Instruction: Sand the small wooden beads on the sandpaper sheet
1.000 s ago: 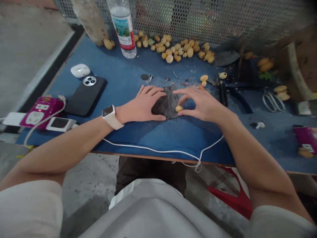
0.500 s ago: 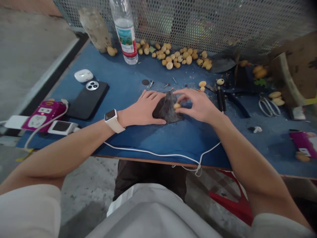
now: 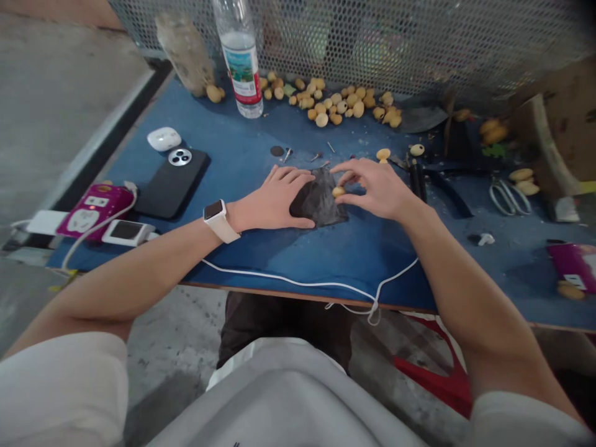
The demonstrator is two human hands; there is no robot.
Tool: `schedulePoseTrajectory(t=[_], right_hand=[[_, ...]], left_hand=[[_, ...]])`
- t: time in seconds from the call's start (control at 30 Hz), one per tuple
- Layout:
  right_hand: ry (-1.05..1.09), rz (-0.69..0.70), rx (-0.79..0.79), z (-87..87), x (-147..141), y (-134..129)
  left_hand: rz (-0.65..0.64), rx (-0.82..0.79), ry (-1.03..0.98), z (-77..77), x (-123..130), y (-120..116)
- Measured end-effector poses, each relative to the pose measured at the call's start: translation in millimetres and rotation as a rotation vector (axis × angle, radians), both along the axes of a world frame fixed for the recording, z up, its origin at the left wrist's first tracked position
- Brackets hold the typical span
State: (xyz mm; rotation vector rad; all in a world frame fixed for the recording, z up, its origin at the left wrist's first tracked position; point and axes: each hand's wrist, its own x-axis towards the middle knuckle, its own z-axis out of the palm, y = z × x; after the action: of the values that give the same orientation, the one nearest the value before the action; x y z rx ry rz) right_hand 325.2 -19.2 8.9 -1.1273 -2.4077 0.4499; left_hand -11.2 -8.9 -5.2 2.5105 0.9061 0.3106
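Pinching a small pale yellow bead between the tips of thumb and forefinger, the right grip was nearly closed, its other fingers curled loosely above. The bead sat at the inner end of that grip, over the middle of a crumpled dark grey cloth; whether it touched the cloth could not be told.

The left grip was open, palm down with its fingers spread, pressing on the near-left part of the cloth and holding nothing else. A pale-strapped smartwatch circled that wrist. The two grips were close together, with the cloth between them, on a blue bench.

Seen from the head camera, a heap of similar beads lay along the far side of the bench, in front of a perforated metal mesh and beside a plastic water bottle. Two more beads lay just beyond the right grip, near black-handled pliers and steel scissors. To the left lay a black phone, a white earbud case and a magenta power strip. A white cable ran across the near edge of the bench.
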Motion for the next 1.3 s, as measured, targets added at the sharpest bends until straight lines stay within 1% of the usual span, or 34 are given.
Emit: schedulePoseTrajectory(t=[0.13,0.2,0.27,0.33,0.4,0.5,0.53,0.57,0.67,0.73,0.9,1.13,1.3], right_hand=[[-0.049,0.091,-0.09,5.0,2,-8],[-0.052,0.058,-0.073,3.3,1,-8],[-0.037,-0.017,-0.015,-1.3,-3,-5],[-0.025,-0.054,0.026,-4.9,-6,-2],[-0.023,-0.011,0.016,-4.9,-6,-3],[-0.026,0.111,-0.062,-1.7,-2,-9],[-0.024,0.121,-0.069,-1.5,-2,-10],[-0.02,0.107,-0.055,-2.2,-2,-10],[-0.006,-0.001,0.044,-8.1,-5,-3],[0.0,-0.031,0.073,-11.5,-6,1],[-0.003,0.051,0.034,-12.8,2,-1],[0.001,-0.025,0.092,-17.8,0,-1],[-0.011,-0.011,0.087,-16.3,1,-2]], left_hand=[[-0.012,0.019,0.0,-2.6,-1,2],[-0.015,0.03,0.002,-3.7,-1,2],[-0.012,0.044,0.011,-3.9,-1,2],[-0.009,0.07,0.024,-3.2,-1,1],[-0.022,0.112,0.051,-2.0,-2,-1],[-0.068,0.214,0.101,-0.7,-1,-5],[-0.082,0.25,0.11,-0.9,-1,-5],[-0.092,0.283,0.111,-1.5,0,-6],[-0.101,0.34,0.097,-5.7,0,-4],[-0.099,0.353,0.093,-9.2,1,-2],[-0.103,0.355,0.101,-14.3,1,2],[-0.089,0.324,0.079,-14.1,2,1],[-0.091,0.334,0.085,-15.8,2,0]])
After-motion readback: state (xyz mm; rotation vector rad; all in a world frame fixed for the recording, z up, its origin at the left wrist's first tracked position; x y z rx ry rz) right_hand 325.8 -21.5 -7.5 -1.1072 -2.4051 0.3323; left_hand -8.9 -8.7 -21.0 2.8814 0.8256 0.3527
